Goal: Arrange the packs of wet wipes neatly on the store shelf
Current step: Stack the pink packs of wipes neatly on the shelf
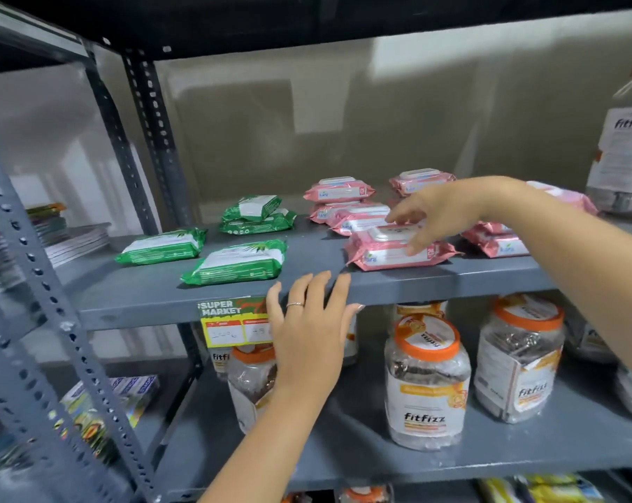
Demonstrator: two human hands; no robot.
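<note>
Green packs (161, 246): four on the shelf (140, 288), left half; two loose and skewed in front, two stacked crookedly behind.
Left hand (309, 328): grip spread, empty, fingertips at the shelf lip beside the price tag (234, 323).
Pink packs (338, 190): right half, heaped unevenly.
Front pink pack (398, 250): soft, light, slick film; judged best held by its long edges.
Right hand (441, 212): grip spread, fingertips touching its lid, not pinching.
Obstructions: large bottle (623, 139) far right; jars (427, 383) on the shelf below.
</note>
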